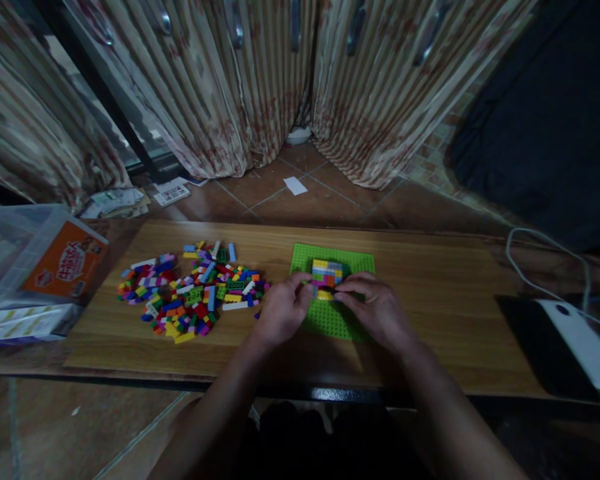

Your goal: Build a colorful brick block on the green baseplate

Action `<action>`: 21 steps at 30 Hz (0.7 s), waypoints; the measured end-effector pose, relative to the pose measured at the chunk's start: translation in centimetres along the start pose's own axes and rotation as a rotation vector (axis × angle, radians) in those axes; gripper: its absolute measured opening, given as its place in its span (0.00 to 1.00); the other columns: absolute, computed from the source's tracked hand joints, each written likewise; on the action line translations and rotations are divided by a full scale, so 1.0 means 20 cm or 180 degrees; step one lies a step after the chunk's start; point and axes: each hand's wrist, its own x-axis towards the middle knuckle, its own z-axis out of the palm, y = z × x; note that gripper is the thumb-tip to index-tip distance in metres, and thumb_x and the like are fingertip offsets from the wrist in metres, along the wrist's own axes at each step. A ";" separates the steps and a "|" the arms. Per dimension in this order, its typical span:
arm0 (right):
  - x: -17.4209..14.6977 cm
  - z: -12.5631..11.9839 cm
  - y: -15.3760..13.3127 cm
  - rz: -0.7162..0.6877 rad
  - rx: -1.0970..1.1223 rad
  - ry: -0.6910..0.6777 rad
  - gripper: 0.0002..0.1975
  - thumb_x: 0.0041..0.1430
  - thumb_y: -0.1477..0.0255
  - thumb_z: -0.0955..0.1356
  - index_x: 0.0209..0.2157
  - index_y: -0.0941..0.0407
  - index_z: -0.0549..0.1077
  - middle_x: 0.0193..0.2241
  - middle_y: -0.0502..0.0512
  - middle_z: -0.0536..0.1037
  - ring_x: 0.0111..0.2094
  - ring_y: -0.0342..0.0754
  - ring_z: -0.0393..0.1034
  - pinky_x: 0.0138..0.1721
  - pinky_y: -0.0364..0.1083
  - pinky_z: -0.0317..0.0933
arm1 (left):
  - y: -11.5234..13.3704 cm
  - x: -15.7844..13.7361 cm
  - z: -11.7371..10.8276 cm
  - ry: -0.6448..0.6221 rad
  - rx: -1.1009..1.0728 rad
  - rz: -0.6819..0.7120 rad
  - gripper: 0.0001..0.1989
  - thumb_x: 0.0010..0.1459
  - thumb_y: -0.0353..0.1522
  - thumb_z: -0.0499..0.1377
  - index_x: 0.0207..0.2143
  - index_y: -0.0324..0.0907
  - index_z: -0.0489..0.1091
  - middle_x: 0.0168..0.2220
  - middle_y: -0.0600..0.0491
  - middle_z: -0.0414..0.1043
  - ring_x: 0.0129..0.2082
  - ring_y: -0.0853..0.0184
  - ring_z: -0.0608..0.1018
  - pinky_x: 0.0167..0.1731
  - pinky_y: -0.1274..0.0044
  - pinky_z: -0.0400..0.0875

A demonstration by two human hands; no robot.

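A green studded baseplate [333, 327] lies on the wooden table. On its middle stands a small block of multicoloured toy bricks [327, 271], with yellow bricks along the near side. My left hand [286, 308] is at the left of this build, thumb and fingers pinched together beside it. From the right, my right hand [377, 308] reaches to the build's near right corner with its fingertips closed. Whatever small piece each pinch may hold is too small and dark to name.
Loose toy bricks [195, 293] are heaped on the left of the wooden table [445, 293]. A clear plastic bin [20, 227] and a box [30, 323] sit beyond its left end. At the right end are a black-and-white flat object [550, 347] and a white cable [545, 233].
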 end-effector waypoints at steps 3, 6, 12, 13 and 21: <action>0.00 0.00 0.04 0.0172 -0.0093 0.0176 0.02 0.54 0.67 0.72 0.31 0.49 0.80 0.36 0.52 0.76 0.39 0.49 0.71 0.45 0.52 0.64 | 0.00 0.01 -0.02 0.0121 0.0530 0.0049 0.13 0.61 0.32 0.52 0.43 0.40 0.74 0.31 0.51 0.78 0.30 0.66 0.78 0.31 0.78 0.70; 0.00 0.04 0.04 0.0158 -0.0079 0.0212 0.02 0.52 0.68 0.74 0.30 0.49 0.80 0.37 0.52 0.74 0.41 0.50 0.69 0.46 0.52 0.63 | 0.01 0.00 -0.01 0.0057 0.0758 0.0236 0.13 0.63 0.32 0.51 0.42 0.43 0.75 0.36 0.52 0.79 0.35 0.66 0.79 0.36 0.77 0.70; 0.02 0.10 0.00 0.0175 -0.0148 0.0393 0.00 0.50 0.69 0.74 0.27 0.49 0.80 0.41 0.54 0.72 0.46 0.53 0.66 0.50 0.55 0.61 | 0.02 -0.02 0.02 -0.0088 0.1221 0.0397 0.14 0.64 0.33 0.50 0.41 0.45 0.75 0.37 0.52 0.80 0.36 0.65 0.80 0.37 0.76 0.70; 0.02 0.11 0.00 0.0205 -0.0156 0.0429 0.00 0.50 0.69 0.74 0.27 0.49 0.80 0.41 0.54 0.72 0.46 0.53 0.65 0.50 0.56 0.61 | 0.02 -0.02 0.03 -0.0120 0.1285 0.0414 0.13 0.64 0.33 0.50 0.41 0.45 0.75 0.37 0.52 0.80 0.36 0.65 0.80 0.37 0.76 0.70; 0.03 0.13 -0.02 0.0412 -0.0122 0.0586 0.03 0.48 0.71 0.74 0.24 0.51 0.78 0.41 0.54 0.71 0.47 0.54 0.64 0.50 0.55 0.60 | 0.03 -0.03 0.04 -0.0182 0.1561 0.0515 0.13 0.64 0.31 0.50 0.45 0.45 0.73 0.42 0.51 0.79 0.40 0.64 0.79 0.41 0.75 0.71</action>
